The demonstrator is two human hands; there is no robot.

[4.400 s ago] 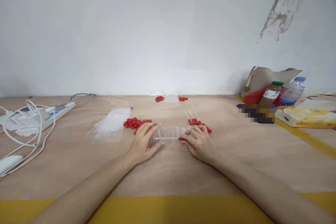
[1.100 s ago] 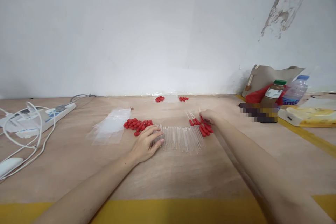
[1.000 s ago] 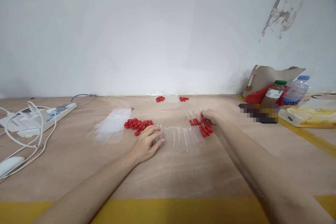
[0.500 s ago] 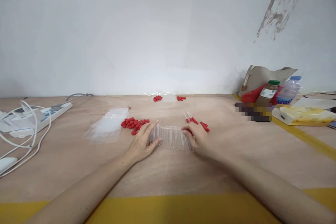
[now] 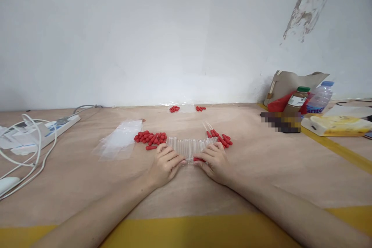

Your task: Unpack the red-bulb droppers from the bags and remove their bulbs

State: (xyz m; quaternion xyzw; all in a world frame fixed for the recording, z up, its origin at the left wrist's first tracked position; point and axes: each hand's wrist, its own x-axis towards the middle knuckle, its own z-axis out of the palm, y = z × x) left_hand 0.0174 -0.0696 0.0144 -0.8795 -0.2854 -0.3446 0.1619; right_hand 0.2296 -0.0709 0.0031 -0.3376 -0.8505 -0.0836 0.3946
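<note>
My left hand (image 5: 167, 164) is closed, its thumb and fingers pinching one end of a thin glass dropper tube (image 5: 189, 159) that lies crosswise. In the closed fingers of my right hand (image 5: 214, 161) is a red rubber bulb (image 5: 199, 159), at the tube's other end. I cannot tell how far the tube is inside the bulb. Just beyond the hands lies a row of clear glass tubes (image 5: 186, 146), side by side, its ends partly hidden by my fingers. A pile of red rubber bulbs (image 5: 148, 137) is left of the row; droppers with red bulbs (image 5: 225, 140) lie at its right.
Clear plastic bags (image 5: 120, 139) lie left of the bulb pile. Two small red groups (image 5: 200, 108) sit near the wall. A power strip (image 5: 59, 128) with white cables is far left. Bottles (image 5: 298, 102), a beige bag (image 5: 293, 81) and a tissue pack (image 5: 337, 124) stand right.
Both hands have drawn nearer to me and closer together. The glass tubes now form a neater row beyond them. A red bulb and a crosswise tube now show between my fingers.
</note>
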